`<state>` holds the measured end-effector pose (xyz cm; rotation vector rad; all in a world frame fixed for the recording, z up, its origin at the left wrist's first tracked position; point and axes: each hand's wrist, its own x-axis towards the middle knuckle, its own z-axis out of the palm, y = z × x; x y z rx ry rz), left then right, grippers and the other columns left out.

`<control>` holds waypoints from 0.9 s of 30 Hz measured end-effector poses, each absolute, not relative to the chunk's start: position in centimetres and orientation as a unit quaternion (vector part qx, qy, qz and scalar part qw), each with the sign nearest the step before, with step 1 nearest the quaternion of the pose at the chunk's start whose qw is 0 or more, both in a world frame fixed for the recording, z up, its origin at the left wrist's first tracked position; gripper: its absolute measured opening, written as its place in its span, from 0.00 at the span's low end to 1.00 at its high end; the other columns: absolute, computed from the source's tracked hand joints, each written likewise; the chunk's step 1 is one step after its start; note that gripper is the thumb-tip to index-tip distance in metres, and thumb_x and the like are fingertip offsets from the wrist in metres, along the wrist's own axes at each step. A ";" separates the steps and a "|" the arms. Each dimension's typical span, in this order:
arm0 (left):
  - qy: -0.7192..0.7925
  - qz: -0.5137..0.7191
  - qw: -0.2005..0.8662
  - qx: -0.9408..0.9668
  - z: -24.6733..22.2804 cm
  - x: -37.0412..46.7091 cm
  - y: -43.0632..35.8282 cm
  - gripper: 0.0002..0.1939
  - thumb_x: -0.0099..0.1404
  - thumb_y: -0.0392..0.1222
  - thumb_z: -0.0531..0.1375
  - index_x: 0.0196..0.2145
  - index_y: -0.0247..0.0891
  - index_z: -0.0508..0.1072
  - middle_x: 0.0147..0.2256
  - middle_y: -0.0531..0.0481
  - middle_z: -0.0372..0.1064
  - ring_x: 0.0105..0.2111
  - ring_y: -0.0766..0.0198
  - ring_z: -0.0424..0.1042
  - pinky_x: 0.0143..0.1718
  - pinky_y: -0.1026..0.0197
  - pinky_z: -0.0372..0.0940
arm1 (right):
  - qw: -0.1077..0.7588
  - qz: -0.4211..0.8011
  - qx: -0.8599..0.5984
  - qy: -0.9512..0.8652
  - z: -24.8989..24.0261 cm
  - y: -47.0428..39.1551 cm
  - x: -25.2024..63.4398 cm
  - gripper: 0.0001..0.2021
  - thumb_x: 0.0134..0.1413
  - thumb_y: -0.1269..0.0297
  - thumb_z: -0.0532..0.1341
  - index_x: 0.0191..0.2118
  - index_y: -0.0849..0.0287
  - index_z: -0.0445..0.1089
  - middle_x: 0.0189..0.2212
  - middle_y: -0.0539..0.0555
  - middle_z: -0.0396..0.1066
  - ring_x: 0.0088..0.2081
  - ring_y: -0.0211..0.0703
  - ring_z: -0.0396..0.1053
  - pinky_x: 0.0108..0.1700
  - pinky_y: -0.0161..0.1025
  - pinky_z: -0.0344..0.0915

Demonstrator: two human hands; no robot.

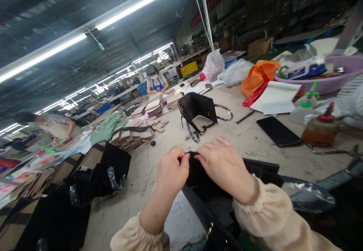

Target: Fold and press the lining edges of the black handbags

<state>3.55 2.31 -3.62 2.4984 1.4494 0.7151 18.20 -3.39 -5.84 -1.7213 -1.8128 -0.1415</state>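
Note:
A black handbag (pixel 195 205) lies open at the table's near edge, with a plastic-wrapped handle (pixel 309 196) reaching out on its right. My left hand (pixel 172 169) is closed, thumb and fingers pinching the bag's black fabric at its upper edge. Close beside it, my right hand (pixel 224 166) pinches the same fabric with its fingertips. Both hands hide much of that edge and part of the bag's inside. Beyond them stands a second black handbag (pixel 198 105), its mouth open and its handles wrapped in clear plastic.
Black bag pieces with cardboard (pixel 109 156) are piled at left. Stacks of brown panels (pixel 154 105) lie farther back, near a masked co-worker (pixel 155 81). On the right are a black phone (pixel 279 130), a glue bottle (pixel 320 130), a notepad (pixel 273 98) and a purple basin (pixel 351 67).

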 end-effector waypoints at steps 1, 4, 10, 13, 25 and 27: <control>0.487 0.239 0.085 0.836 -3.7 3.6 2.3 0.09 0.60 0.38 0.57 0.23 0.37 0.68 0.26 0.52 0.67 0.29 0.65 0.67 0.33 0.63 0.59 | 0.313 -0.054 -0.652 -0.688 -5.8 -3.4 18.2 0.09 0.58 0.65 0.56 0.28 0.56 0.70 0.28 0.50 0.72 0.33 0.43 0.68 0.54 0.45 0.51; 0.489 0.241 0.090 0.833 -3.8 3.6 2.3 0.09 0.60 0.38 0.57 0.22 0.37 0.67 0.26 0.52 0.66 0.28 0.66 0.66 0.32 0.63 0.59 | 0.316 -0.054 -0.649 -0.690 -5.8 -3.5 18.1 0.09 0.58 0.65 0.57 0.28 0.56 0.70 0.27 0.50 0.72 0.33 0.42 0.67 0.54 0.45 0.51; 0.492 0.236 0.094 0.832 -3.7 3.6 2.4 0.09 0.59 0.37 0.57 0.21 0.37 0.66 0.25 0.53 0.65 0.28 0.66 0.66 0.32 0.64 0.58 | 0.314 -0.062 -0.647 -0.692 -5.8 -3.6 18.1 0.09 0.58 0.65 0.57 0.28 0.56 0.70 0.27 0.49 0.71 0.33 0.42 0.67 0.54 0.45 0.51; 0.492 0.232 0.094 0.834 -3.7 3.7 2.5 0.09 0.58 0.37 0.57 0.21 0.36 0.65 0.25 0.53 0.64 0.27 0.66 0.65 0.31 0.64 0.57 | 0.312 -0.062 -0.647 -0.693 -5.8 -3.6 18.1 0.08 0.58 0.65 0.57 0.28 0.56 0.70 0.27 0.49 0.71 0.33 0.42 0.67 0.53 0.45 0.51; 0.499 0.237 0.102 0.827 -3.9 3.6 2.3 0.08 0.58 0.36 0.57 0.22 0.37 0.66 0.26 0.53 0.64 0.28 0.67 0.65 0.30 0.64 0.56 | 0.316 -0.066 -0.639 -0.698 -6.0 -3.5 18.2 0.07 0.57 0.66 0.58 0.29 0.56 0.71 0.26 0.49 0.72 0.32 0.41 0.68 0.53 0.45 0.52; 0.497 0.241 0.104 0.827 -3.9 3.6 2.3 0.08 0.58 0.36 0.57 0.22 0.37 0.66 0.26 0.53 0.65 0.28 0.66 0.65 0.31 0.64 0.56 | 0.313 -0.064 -0.638 -0.700 -6.0 -3.5 18.2 0.07 0.57 0.66 0.58 0.30 0.55 0.71 0.27 0.49 0.72 0.32 0.41 0.68 0.53 0.45 0.52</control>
